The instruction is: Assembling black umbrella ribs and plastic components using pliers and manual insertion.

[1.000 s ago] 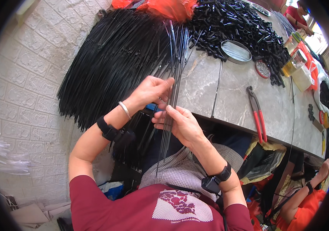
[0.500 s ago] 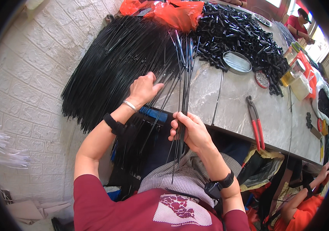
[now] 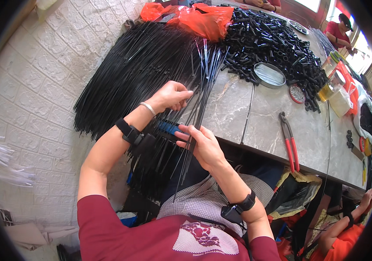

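Thin black rods [image 3: 198, 106] run in a loose bundle from the table past its front edge to above my lap. My right hand [image 3: 205, 145] keeps this bundle between thumb and fingers, with some fingers stretched out. Up and to its left, my left hand [image 3: 175, 95] is closed, thumb against curled fingers, over the edge of a big pile of similar black rods [image 3: 120, 74]. Whatever its fingertips pinch cannot be made out. The upper ends of the held rods spread out below a red plastic bag [image 3: 203, 21].
Black short tubes [image 3: 273, 48] are heaped at the back, beside an oval tin [image 3: 269, 75] and a red-rimmed dish of small pieces [image 3: 297, 93]. Red-handled pliers [image 3: 289, 143] lie at the table's front. White brick wall [image 3: 33, 87] on the left; other people work at right and far back.
My right hand has shifted left with the rods, which now slant more, and its fingers have loosened outward. My left hand has moved slightly right, its fingers drawn together.
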Tool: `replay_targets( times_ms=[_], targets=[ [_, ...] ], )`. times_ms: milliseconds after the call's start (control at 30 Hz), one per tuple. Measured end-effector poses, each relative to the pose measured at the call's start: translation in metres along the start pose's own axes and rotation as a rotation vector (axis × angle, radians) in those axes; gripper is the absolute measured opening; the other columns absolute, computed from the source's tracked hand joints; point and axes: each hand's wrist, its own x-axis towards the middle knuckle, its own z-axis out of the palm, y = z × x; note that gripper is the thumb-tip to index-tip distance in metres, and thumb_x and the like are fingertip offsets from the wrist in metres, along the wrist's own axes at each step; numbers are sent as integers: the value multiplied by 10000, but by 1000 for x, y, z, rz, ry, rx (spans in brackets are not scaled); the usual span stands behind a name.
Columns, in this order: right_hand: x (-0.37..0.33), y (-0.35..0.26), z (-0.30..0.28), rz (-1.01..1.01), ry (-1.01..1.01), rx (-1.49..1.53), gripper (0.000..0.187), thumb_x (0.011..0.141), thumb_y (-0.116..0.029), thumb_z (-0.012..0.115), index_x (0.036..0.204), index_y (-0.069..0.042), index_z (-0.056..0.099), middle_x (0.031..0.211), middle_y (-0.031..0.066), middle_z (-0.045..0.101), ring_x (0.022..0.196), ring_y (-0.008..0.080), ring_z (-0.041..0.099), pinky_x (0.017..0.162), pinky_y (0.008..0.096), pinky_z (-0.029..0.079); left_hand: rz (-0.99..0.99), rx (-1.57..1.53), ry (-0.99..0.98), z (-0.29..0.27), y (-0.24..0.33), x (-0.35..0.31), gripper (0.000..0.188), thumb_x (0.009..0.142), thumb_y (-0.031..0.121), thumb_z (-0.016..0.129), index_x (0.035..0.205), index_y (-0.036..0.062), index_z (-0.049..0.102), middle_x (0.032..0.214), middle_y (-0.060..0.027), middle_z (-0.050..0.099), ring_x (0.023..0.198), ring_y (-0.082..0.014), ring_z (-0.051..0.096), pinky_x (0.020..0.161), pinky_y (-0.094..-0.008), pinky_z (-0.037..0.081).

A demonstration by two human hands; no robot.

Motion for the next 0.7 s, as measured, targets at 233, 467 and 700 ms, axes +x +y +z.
replay_targets(
  times_ms=[233,467,700],
  targets=[
    [-10,-13,8,9,-2,164,270,1018,-203,398,1215,-23,361,1104,178,563,854,246,646,713,411,589,36,-132,-45,15,-1,-2,312,980,294,511,1001,9,636,694,-48,638,550,-85,603,484,-190,488],
    [-21,-58,15,-34,-95,121,271,1004,-196,444,1196,-9,400,895,62,522,681,133,542,565,336,557,564,1170,580,42,-25,43,646,844,459,584,1255,-37,536,1343,-166,501,1322,-300,381,1080,-482,293],
    [-30,-131,8,-67,-150,-24,276,965,-178,514,1162,2,447,820,21,507,607,81,496,482,278,514,223,1238,661,27,3,77,961,753,625,613,1499,144,247,1569,-215,12,1451,-380,-37,1051,-702,-29]
  ],
)
